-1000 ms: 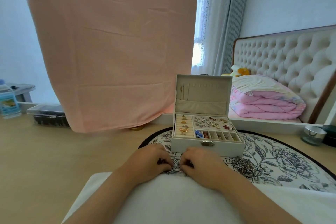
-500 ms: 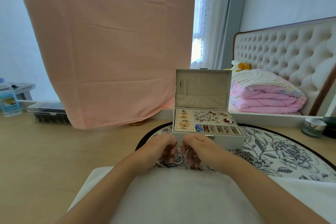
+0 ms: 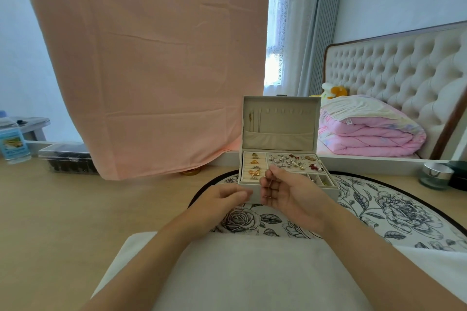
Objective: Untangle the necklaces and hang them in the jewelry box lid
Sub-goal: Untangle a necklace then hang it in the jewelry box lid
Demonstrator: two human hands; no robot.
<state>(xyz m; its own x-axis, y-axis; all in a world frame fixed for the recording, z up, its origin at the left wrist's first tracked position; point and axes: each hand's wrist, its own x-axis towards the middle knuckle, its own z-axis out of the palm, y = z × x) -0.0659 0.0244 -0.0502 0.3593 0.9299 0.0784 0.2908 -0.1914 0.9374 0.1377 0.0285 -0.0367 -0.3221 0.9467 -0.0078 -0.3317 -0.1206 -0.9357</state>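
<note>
A white jewelry box (image 3: 326, 193) stands open on a floral mat, its tray full of rings and earrings. The upright lid (image 3: 280, 118) has a row of hooks; two or three thin chains (image 3: 255, 120) hang at its left end. My right hand (image 3: 290, 193) is raised in front of the box, thumb and forefinger pinched on a thin necklace chain (image 3: 270, 185) that hangs down across the palm. My left hand (image 3: 222, 201) sits just left of it, fingers closed together; whether it holds the chain's other end I cannot tell.
The round black-and-white floral mat (image 3: 394, 212) lies on a wooden table. A pink cloth (image 3: 151, 63) hangs at the back left. A clear plastic case (image 3: 67, 160) and a bottle (image 3: 12, 144) stand far left, a small jar (image 3: 436, 175) far right. White fabric (image 3: 252, 272) covers my lap.
Both hands rose from the mat to the front of the box. The right hand has lifted a thin chain and turned palm-up; the left hand moved apart from it.
</note>
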